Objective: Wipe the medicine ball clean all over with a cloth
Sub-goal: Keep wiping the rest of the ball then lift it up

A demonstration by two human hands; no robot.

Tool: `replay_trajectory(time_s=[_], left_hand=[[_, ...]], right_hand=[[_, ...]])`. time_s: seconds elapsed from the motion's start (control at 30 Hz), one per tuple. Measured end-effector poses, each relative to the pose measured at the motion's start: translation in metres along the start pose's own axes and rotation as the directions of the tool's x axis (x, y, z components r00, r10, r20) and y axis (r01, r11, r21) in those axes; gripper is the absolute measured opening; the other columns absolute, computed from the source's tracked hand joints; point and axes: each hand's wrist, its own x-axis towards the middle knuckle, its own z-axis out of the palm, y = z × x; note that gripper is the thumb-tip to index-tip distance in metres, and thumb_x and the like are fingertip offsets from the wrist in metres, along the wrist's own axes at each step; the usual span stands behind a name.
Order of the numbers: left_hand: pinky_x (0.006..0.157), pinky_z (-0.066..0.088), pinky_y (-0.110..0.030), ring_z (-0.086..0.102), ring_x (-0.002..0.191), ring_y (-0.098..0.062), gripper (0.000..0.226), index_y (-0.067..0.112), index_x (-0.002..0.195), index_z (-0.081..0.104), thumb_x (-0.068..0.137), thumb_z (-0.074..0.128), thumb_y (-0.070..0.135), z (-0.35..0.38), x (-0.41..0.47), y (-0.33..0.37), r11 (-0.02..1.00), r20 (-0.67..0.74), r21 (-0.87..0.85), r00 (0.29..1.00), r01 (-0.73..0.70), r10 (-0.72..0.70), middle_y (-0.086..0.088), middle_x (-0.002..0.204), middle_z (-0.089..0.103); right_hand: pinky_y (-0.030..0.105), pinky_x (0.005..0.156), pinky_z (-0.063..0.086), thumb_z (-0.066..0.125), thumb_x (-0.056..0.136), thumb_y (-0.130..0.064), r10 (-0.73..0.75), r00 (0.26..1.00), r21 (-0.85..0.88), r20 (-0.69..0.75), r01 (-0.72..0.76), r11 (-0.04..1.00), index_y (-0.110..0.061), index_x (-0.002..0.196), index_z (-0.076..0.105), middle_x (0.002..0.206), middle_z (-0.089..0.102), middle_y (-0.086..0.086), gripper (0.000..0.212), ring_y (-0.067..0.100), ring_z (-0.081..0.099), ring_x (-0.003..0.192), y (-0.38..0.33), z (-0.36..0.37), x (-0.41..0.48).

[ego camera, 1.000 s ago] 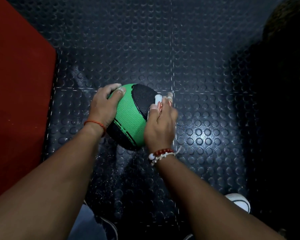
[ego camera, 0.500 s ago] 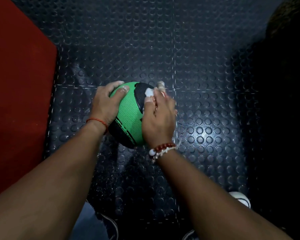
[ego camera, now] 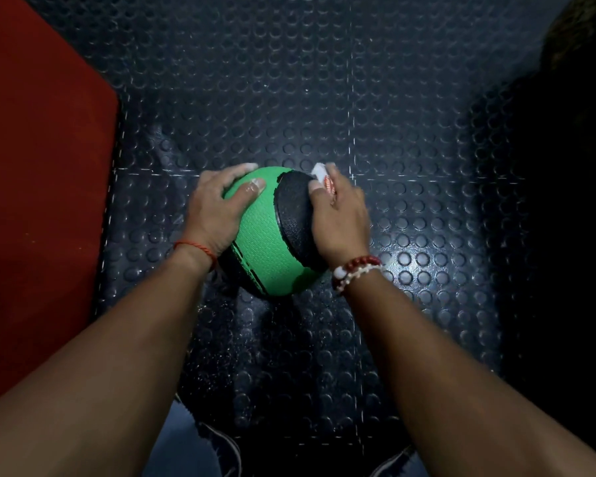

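A green and black medicine ball (ego camera: 262,242) sits on the dark studded floor in the middle of the view. My left hand (ego camera: 217,208) lies over its upper left side, fingers curved round the green surface, steadying it. On the ball's black panel at the right, my right hand (ego camera: 338,218) presses a small white cloth with a red pattern (ego camera: 324,179). Only a bit of the cloth shows between my fingers; the rest is hidden under the hand.
A red mat (ego camera: 38,187) lies along the left. The black studded rubber floor (ego camera: 358,98) spreads around the ball. A dark mass (ego camera: 565,166) fills the right side. My shoes (ego camera: 221,449) show at the bottom edge.
My right hand with the cloth has slid from the ball's top front down and right along the black panel. The left hand keeps its hold on the ball's left side.
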Motion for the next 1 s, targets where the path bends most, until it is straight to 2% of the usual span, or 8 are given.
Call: replay_trajectory(time_s=[0.13, 0.27, 0.43, 0.53, 0.63, 0.73, 0.9, 1.0], left_hand=[[0.087, 0.035, -0.011, 0.050, 0.119, -0.014, 0.035, 0.029, 0.131, 0.063, 0.096, 0.061, 0.036, -0.002, 0.000, -0.003, 0.998, 0.017, 0.033, 0.998, -0.054, 0.054, -0.002, 0.122, 0.050], [0.102, 0.048, -0.038, 0.056, 0.117, -0.018, 0.046, 0.034, 0.123, 0.066, 0.085, 0.063, 0.060, -0.004, 0.003, -0.004, 0.996, -0.038, 0.077, 0.998, -0.054, 0.057, 0.000, 0.119, 0.054], [0.093, 0.053, -0.035, 0.061, 0.101, -0.012, 0.039, 0.033, 0.104, 0.072, 0.080, 0.064, 0.062, -0.002, -0.008, -0.003, 0.998, -0.246, 0.053, 0.968, -0.031, 0.043, 0.003, 0.110, 0.062], [0.097, 0.046, -0.026, 0.057, 0.108, -0.008, 0.043, 0.026, 0.115, 0.071, 0.084, 0.061, 0.054, 0.005, -0.018, -0.002, 0.997, -0.217, 0.041, 0.973, -0.072, 0.079, 0.003, 0.117, 0.061], [0.099, 0.041, -0.023, 0.054, 0.115, -0.010, 0.059, 0.024, 0.126, 0.067, 0.079, 0.055, 0.059, 0.006, -0.015, 0.002, 0.994, -0.131, 0.089, 0.988, -0.070, 0.081, 0.000, 0.124, 0.059], [0.109, 0.038, -0.029, 0.050, 0.123, -0.014, 0.059, 0.023, 0.135, 0.060, 0.084, 0.060, 0.053, 0.005, -0.012, 0.004, 0.994, -0.048, 0.081, 0.996, -0.074, 0.078, 0.001, 0.127, 0.052], [0.104, 0.037, -0.027, 0.048, 0.120, -0.011, 0.045, 0.024, 0.135, 0.060, 0.094, 0.062, 0.043, 0.007, -0.008, 0.004, 0.998, -0.069, 0.045, 0.996, -0.054, 0.057, 0.005, 0.123, 0.049], [0.103, 0.037, -0.028, 0.050, 0.120, -0.011, 0.046, 0.026, 0.133, 0.061, 0.092, 0.062, 0.048, 0.005, -0.003, 0.003, 0.997, -0.056, 0.056, 0.997, -0.043, 0.046, 0.004, 0.125, 0.051]], right_hand=[[0.040, 0.102, 0.039, 0.045, 0.097, -0.041, -0.258, 0.963, -0.124, 0.073, 0.265, 0.956, -0.036, 0.141, 0.041, 0.138, 0.048, -0.001, 0.045, 0.018, 0.047, 0.123, -0.014, -0.007, -0.001], [0.038, 0.097, 0.046, 0.049, 0.095, -0.042, -0.032, 0.990, 0.063, 0.139, 0.023, 0.998, -0.019, 0.122, 0.064, 0.119, 0.065, 0.004, 0.039, 0.022, 0.059, 0.109, 0.000, -0.014, 0.031], [0.035, 0.073, 0.048, 0.048, 0.097, -0.035, 0.132, 0.991, 0.226, -0.036, -0.121, 0.967, -0.007, 0.094, 0.069, 0.089, 0.066, 0.009, 0.035, 0.013, 0.055, 0.073, 0.022, -0.010, 0.010], [0.029, 0.068, 0.047, 0.048, 0.097, -0.033, -0.175, 0.972, 0.204, -0.159, 0.206, 0.957, -0.020, 0.115, 0.066, 0.110, 0.064, 0.009, 0.029, 0.013, 0.056, 0.085, 0.006, 0.003, -0.022], [0.033, 0.089, 0.046, 0.050, 0.093, -0.045, -0.413, 0.909, 0.037, -0.063, 0.415, 0.909, -0.034, 0.136, 0.050, 0.122, 0.059, -0.005, 0.044, 0.014, 0.055, 0.112, -0.008, 0.004, -0.029], [0.029, 0.086, 0.046, 0.047, 0.095, -0.048, -0.333, 0.943, -0.004, 0.009, 0.333, 0.943, -0.035, 0.133, 0.053, 0.120, 0.057, -0.007, 0.041, 0.010, 0.054, 0.110, -0.003, -0.003, -0.007], [0.035, 0.093, 0.047, 0.046, 0.098, -0.035, 0.068, 0.995, 0.281, 0.077, -0.088, 0.956, -0.013, 0.107, 0.069, 0.102, 0.065, 0.001, 0.033, 0.021, 0.060, 0.102, 0.019, -0.006, 0.024], [0.033, 0.092, 0.042, 0.040, 0.099, -0.036, 0.165, 0.985, 0.352, -0.052, -0.136, 0.926, -0.017, 0.109, 0.066, 0.105, 0.060, -0.004, 0.034, 0.017, 0.055, 0.102, 0.032, 0.007, 0.006]])
